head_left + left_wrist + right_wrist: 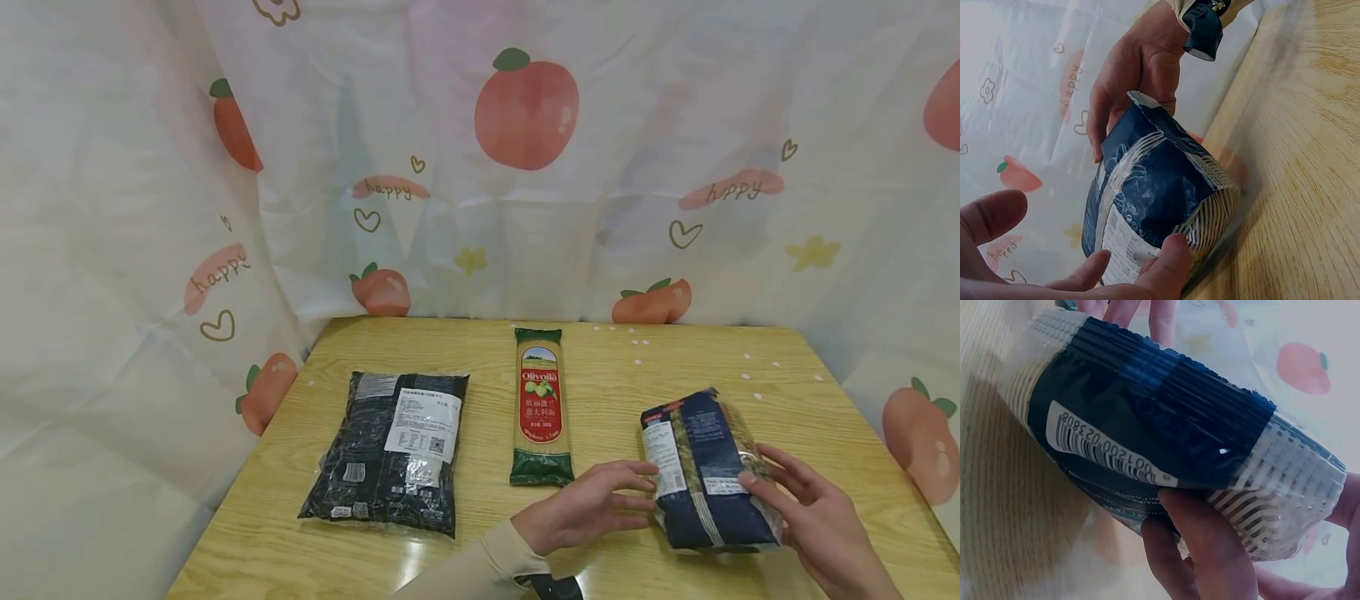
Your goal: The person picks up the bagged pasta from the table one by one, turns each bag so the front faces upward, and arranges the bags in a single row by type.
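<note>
The blue bag is on the right part of the table, to the right of the spaghetti pack and well apart from the black bag; whether its whole base rests on the wood, I cannot tell. The right hand grips its right side, thumb on the face; the left hand is open at the left edge, fingers loosely extended, and whether they press the film I cannot tell.

I judge the bag moderately heavy, soft and somewhat slippery; its loose filling may shift, and hard squeezing could break pieces; best is to hold the full body from both sides, not by the thin crimped end. It looks dark blue and glossy, with white labels, striped see-through parts and a barcode near one end.
</note>
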A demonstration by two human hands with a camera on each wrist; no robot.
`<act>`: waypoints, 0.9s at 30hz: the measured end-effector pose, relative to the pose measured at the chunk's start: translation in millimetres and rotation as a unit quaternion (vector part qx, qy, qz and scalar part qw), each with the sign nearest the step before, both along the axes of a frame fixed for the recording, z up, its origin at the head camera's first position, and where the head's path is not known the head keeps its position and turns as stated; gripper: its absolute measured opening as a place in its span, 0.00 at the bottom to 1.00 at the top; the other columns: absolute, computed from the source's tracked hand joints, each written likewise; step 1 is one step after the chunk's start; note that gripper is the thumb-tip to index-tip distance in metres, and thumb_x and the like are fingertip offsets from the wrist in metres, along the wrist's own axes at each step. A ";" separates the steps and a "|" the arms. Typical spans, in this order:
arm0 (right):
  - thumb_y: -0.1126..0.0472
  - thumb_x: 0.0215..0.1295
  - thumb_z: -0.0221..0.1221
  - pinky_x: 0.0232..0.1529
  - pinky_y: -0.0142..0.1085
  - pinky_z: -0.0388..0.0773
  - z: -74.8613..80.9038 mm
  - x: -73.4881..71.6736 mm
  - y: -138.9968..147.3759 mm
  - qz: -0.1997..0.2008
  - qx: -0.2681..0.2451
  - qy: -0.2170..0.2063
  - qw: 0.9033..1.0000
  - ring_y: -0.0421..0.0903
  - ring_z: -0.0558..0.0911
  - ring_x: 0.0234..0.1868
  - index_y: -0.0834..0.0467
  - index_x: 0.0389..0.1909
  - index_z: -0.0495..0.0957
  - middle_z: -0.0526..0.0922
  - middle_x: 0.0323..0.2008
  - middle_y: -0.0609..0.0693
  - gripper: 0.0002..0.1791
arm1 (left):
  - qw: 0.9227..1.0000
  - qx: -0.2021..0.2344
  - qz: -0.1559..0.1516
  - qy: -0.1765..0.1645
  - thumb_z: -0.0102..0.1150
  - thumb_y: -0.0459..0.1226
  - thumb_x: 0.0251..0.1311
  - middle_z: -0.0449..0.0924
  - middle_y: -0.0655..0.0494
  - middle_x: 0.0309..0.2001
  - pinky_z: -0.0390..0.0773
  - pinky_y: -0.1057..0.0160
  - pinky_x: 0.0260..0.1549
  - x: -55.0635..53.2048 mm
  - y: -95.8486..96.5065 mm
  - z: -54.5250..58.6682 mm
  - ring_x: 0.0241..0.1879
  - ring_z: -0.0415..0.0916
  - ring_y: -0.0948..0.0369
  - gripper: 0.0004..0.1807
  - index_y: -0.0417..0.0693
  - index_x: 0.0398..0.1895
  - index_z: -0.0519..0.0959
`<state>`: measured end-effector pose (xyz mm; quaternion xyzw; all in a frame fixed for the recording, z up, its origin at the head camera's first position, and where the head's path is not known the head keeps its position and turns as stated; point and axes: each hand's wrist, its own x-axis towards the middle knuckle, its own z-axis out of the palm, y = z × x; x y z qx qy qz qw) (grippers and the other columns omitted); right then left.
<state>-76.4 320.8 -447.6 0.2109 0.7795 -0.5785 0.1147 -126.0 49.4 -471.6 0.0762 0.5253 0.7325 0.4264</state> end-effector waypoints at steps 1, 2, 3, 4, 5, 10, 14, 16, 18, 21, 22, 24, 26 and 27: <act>0.38 0.75 0.55 0.29 0.32 0.74 0.8 -0.6 -1.1 0.000 0.004 -0.002 1.000 0.25 0.74 0.37 0.25 0.76 0.46 0.52 0.80 0.61 0.37 | 1.000 0.000 -0.001 0.001 0.49 0.39 0.72 0.73 0.52 0.63 0.70 0.45 0.73 0.2 -0.1 -0.3 0.59 0.74 0.55 0.26 0.43 0.72 0.71; 0.38 0.75 0.54 0.29 0.33 0.74 1.9 -1.0 -2.2 0.002 0.009 -0.004 1.000 0.24 0.75 0.37 0.26 0.77 0.45 0.42 0.82 0.66 0.38 | 1.000 0.000 -0.002 0.002 0.48 0.39 0.72 0.73 0.52 0.63 0.70 0.46 0.73 0.4 -0.2 -0.7 0.59 0.74 0.55 0.27 0.43 0.72 0.71; 0.38 0.75 0.54 0.29 0.33 0.74 2.4 -1.1 -3.0 0.003 0.013 -0.004 1.000 0.23 0.75 0.37 0.27 0.78 0.44 0.41 0.82 0.67 0.38 | 1.000 0.001 -0.003 0.002 0.48 0.39 0.72 0.73 0.52 0.63 0.70 0.46 0.73 0.5 -0.3 -0.9 0.58 0.74 0.55 0.27 0.43 0.72 0.70; 0.38 0.75 0.54 0.29 0.33 0.75 2.8 -1.2 -3.8 0.006 0.019 -0.003 1.000 0.23 0.76 0.37 0.27 0.79 0.44 0.42 0.82 0.67 0.39 | 1.000 0.000 -0.004 0.002 0.48 0.39 0.71 0.73 0.52 0.64 0.70 0.46 0.73 0.7 -0.3 -1.0 0.58 0.74 0.55 0.27 0.43 0.72 0.70; 0.38 0.75 0.55 0.29 0.33 0.76 3.2 -1.4 -4.3 0.008 0.024 -0.002 1.000 0.22 0.76 0.37 0.28 0.79 0.44 0.42 0.82 0.67 0.40 | 1.000 -0.001 -0.005 0.003 0.48 0.39 0.71 0.73 0.51 0.65 0.70 0.46 0.73 0.9 -0.4 -1.1 0.59 0.74 0.55 0.27 0.43 0.72 0.70; 0.38 0.74 0.56 0.37 0.31 0.85 5.7 -3.1 -7.6 0.020 0.039 -0.001 0.999 0.19 0.76 0.36 0.44 0.85 0.39 0.42 0.82 0.70 0.49 | 1.000 -0.005 -0.008 -0.001 0.48 0.39 0.72 0.74 0.51 0.65 0.70 0.47 0.73 2.0 -0.6 -2.8 0.61 0.75 0.54 0.26 0.43 0.72 0.70; 0.39 0.74 0.57 0.39 0.33 0.87 6.6 -3.8 -10.9 0.024 0.045 0.006 0.999 0.18 0.76 0.36 0.50 0.85 0.39 0.43 0.81 0.71 0.51 | 1.000 -0.006 -0.008 -0.002 0.48 0.39 0.72 0.75 0.52 0.65 0.72 0.49 0.72 2.2 -0.7 -4.7 0.60 0.76 0.55 0.26 0.44 0.72 0.71; 0.38 0.73 0.57 0.39 0.34 0.87 6.1 -3.9 -11.6 0.026 0.045 0.008 0.999 0.19 0.77 0.37 0.51 0.85 0.39 0.43 0.81 0.71 0.51 | 1.000 -0.006 -0.008 -0.002 0.48 0.39 0.72 0.76 0.52 0.64 0.72 0.49 0.72 2.4 -0.9 -5.4 0.60 0.76 0.56 0.26 0.45 0.72 0.71; 0.37 0.72 0.58 0.38 0.34 0.87 5.9 -3.8 -12.3 0.030 0.052 0.009 0.998 0.18 0.76 0.37 0.51 0.85 0.40 0.44 0.81 0.71 0.52 | 1.000 -0.006 -0.008 -0.002 0.48 0.39 0.72 0.76 0.52 0.64 0.71 0.49 0.72 2.8 -1.1 -5.9 0.60 0.76 0.55 0.26 0.45 0.72 0.71; 0.35 0.71 0.58 0.39 0.35 0.88 5.6 -4.5 -13.1 0.032 0.053 0.010 0.998 0.19 0.76 0.39 0.52 0.85 0.40 0.44 0.81 0.71 0.54 | 1.000 -0.009 -0.006 -0.002 0.48 0.39 0.72 0.76 0.52 0.64 0.71 0.47 0.73 3.4 -1.1 -6.5 0.63 0.75 0.54 0.26 0.45 0.72 0.71; 0.35 0.70 0.59 0.39 0.35 0.88 6.0 -5.0 -13.8 0.032 0.057 0.011 0.998 0.19 0.76 0.39 0.52 0.85 0.41 0.45 0.81 0.70 0.54 | 1.000 -0.010 -0.005 -0.002 0.48 0.39 0.72 0.76 0.51 0.64 0.70 0.47 0.73 3.6 -1.1 -6.5 0.63 0.75 0.53 0.26 0.45 0.72 0.71; 0.34 0.70 0.59 0.39 0.35 0.87 6.8 -5.8 -15.1 0.034 0.064 0.011 0.997 0.18 0.75 0.39 0.53 0.84 0.41 0.46 0.81 0.70 0.55 | 1.000 -0.011 -0.003 -0.001 0.48 0.39 0.72 0.76 0.51 0.65 0.70 0.46 0.74 4.1 -1.2 -6.8 0.65 0.75 0.52 0.26 0.45 0.72 0.71; 0.34 0.70 0.58 0.39 0.35 0.87 8.0 -6.3 -16.2 0.037 0.067 0.009 0.997 0.19 0.75 0.41 0.53 0.84 0.40 0.46 0.81 0.70 0.55 | 1.000 -0.012 -0.002 0.001 0.48 0.39 0.72 0.76 0.50 0.65 0.69 0.45 0.74 4.7 -1.4 -6.8 0.67 0.74 0.49 0.26 0.45 0.72 0.71; 0.33 0.70 0.58 0.39 0.36 0.86 8.7 -6.1 -17.3 0.039 0.072 0.007 0.997 0.18 0.74 0.41 0.53 0.84 0.41 0.47 0.81 0.70 0.55 | 1.000 -0.012 -0.002 0.003 0.48 0.39 0.72 0.76 0.49 0.66 0.69 0.45 0.74 5.0 -1.7 -6.8 0.68 0.74 0.49 0.26 0.44 0.72 0.71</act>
